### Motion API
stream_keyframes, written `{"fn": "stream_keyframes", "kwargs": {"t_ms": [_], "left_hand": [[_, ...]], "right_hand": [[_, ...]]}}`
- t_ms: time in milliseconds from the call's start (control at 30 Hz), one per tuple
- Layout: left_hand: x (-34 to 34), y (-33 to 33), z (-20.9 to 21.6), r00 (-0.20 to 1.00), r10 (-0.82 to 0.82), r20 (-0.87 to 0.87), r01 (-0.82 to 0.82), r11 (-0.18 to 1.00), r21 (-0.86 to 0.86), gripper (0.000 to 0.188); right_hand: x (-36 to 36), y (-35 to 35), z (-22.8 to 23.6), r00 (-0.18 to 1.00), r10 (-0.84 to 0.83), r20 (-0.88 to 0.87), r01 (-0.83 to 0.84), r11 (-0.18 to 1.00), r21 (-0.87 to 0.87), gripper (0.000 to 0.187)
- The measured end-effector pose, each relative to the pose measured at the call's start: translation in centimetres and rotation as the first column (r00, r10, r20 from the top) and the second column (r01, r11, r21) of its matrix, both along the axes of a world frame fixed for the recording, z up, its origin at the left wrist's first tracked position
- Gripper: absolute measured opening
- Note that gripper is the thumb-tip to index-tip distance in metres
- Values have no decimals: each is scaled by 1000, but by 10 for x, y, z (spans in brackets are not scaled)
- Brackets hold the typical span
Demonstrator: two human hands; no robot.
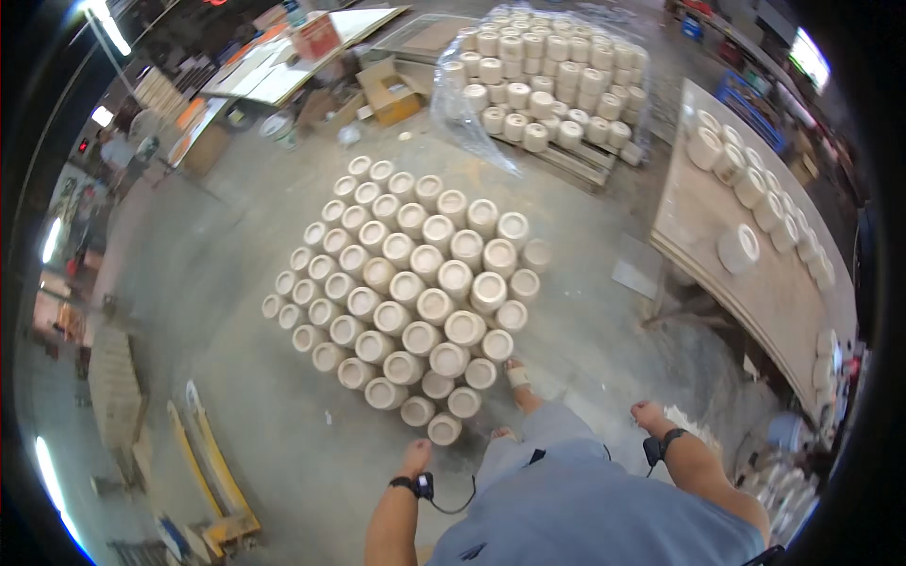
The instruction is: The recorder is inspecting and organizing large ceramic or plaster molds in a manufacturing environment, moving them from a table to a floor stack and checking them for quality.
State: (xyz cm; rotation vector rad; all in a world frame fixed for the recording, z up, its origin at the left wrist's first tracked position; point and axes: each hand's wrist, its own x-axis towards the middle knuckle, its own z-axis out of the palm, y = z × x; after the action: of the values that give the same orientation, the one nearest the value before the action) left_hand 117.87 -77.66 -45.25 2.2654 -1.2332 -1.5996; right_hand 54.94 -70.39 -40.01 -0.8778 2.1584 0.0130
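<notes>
A block of cylinders (427,269) stands in close rows on the floor (217,255), before the person and slightly to the left. The left hand (414,457) is near the block's closest corner; the right hand (647,413) is to the right of the block, short of a table (694,222). On that table, more cylinders (750,188) line the far side, and a single cylinder (739,248) stands apart, nearer the close edge. A flat panel (640,266) lies on the floor between block and table. Behind the block, a pallet (587,169) bears a stack of cylinders (535,138), with plastic sheeting (498,157) around it. Left of that stack sits an open box (392,97), and farther left a bucket (279,129). A pallet truck (226,522) lies at the near left.
</notes>
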Motion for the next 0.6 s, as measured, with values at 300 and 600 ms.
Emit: {"fn": "stream_keyframes", "kwargs": {"t_ms": [300, 600], "left_hand": [[-37, -39, -85, 911, 69, -407, 10, 982, 190, 34], [-117, -91, -27, 958, -278, 74, 268, 955, 127, 44]], "right_hand": [[-98, 287, -72, 875, 364, 318, -451, 853, 264, 30], [-49, 208, 21, 914, -272, 301, 215, 954, 209, 31]]}}
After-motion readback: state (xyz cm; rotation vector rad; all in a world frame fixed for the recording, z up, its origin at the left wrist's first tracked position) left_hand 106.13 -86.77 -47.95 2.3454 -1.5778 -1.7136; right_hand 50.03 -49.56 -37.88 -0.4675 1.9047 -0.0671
